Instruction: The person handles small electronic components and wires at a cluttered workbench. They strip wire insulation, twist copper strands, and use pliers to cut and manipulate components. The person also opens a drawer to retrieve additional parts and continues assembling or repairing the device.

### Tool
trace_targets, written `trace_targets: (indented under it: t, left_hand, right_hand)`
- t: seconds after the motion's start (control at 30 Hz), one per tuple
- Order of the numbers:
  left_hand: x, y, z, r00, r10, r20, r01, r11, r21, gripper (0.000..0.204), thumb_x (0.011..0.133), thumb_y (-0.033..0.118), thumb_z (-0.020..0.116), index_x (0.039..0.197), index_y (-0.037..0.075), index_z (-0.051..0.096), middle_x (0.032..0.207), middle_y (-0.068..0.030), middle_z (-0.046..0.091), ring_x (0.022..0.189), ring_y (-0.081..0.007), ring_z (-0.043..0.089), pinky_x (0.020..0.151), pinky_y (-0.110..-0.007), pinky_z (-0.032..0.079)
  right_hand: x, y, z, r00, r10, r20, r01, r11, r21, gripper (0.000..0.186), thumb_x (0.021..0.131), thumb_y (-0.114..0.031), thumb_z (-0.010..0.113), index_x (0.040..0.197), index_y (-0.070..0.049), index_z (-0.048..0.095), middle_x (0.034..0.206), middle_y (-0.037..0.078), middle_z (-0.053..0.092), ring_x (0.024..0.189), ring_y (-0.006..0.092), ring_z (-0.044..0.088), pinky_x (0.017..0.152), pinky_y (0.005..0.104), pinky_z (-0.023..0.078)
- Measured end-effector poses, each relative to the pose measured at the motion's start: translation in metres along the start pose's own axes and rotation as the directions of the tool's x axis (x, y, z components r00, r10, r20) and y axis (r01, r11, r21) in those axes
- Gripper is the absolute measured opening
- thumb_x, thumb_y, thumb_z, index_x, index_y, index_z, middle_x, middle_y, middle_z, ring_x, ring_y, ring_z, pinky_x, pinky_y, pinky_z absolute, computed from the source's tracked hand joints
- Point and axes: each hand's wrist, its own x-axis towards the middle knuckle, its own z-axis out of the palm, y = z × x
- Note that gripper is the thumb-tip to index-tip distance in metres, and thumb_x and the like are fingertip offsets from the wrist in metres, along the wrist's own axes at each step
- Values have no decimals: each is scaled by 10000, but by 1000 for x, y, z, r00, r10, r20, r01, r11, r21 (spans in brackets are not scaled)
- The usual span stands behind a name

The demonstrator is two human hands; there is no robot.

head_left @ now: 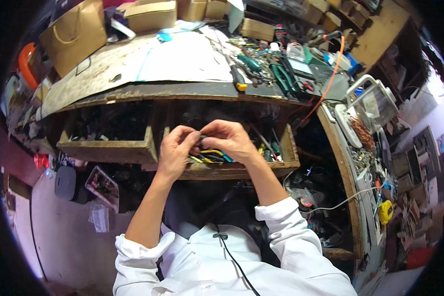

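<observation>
At the frame's centre, the left hand (176,148) and right hand (231,140) meet, each grip pinched closed on a small dark object (203,139), mostly hidden. It is above the open tool drawer (232,171), below the surface (182,89) across the upper frame.

Glare bleaches the paper (182,59) at 11 o'clock; the drawer (103,152) at 9 sinks into shadow. Violet tints the floor (69,237) at 8 and a bright glow (436,106) at 3. Fisheye distortion bows the bench (182,90); clutter (413,217) at 4 looks soft, inside a black rim.
</observation>
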Motion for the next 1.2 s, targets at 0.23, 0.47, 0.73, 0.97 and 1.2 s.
trace_targets:
  t: [0.23, 0.47, 0.73, 0.97, 1.2]
  left_hand:
    - [4, -1, 0, 997, -73, 13, 73, 996, 41, 255, 1036, 267, 628, 873, 71, 621, 679, 42, 546, 571, -43, 470, 522, -223, 385]
    - [9, 0, -1, 981, -160, 113, 159, 987, 23, 386, 1076, 393, 541, 768, 163, 516, 614, 116, 332, 513, -12, 265, 467, -234, 215]
    - [8, -4, -5, 977, -156, 144, 161, 987, -24, 413, 1067, 440, 547, 759, 168, 502, 617, 108, 313, 513, -17, 239, 469, -229, 203]
    - [4, 0, -11, 948, -180, 263, 208, 974, -85, 383, 1081, 413, 528, 822, 130, 542, 693, 92, 377, 586, -15, 294, 508, -209, 225]
    - [-1, 4, -14, 925, -191, 329, 217, 975, -45, 358, 1083, 406, 519, 864, 126, 559, 710, 85, 400, 589, -18, 303, 514, -208, 235]
  right_hand:
    - [-1, -1, 1, 997, 52, 48, -40, 975, -220, 209, 970, -199, 726, 1016, 1, 686, 826, 6, 671, 704, 53, 599, 617, 223, 495]
    - [-2, 0, 2, 997, -11, 81, 30, 971, -238, 211, 986, -213, 699, 977, -4, 670, 785, -9, 639, 666, 54, 542, 590, 233, 458]
    - [-2, 1, 3, 993, -41, 114, 75, 949, -308, 321, 1005, -286, 653, 893, 15, 654, 696, 12, 570, 658, 89, 485, 597, 288, 430]
    - [-4, -8, 1, 974, 4, 227, 42, 979, -200, 300, 1038, -283, 614, 948, 2, 645, 752, -28, 544, 688, 74, 468, 611, 259, 412]
    - [-5, -7, -2, 940, 78, 333, -58, 996, -69, 298, 1046, -277, 602, 899, -20, 636, 724, -44, 526, 640, 58, 448, 574, 249, 391]
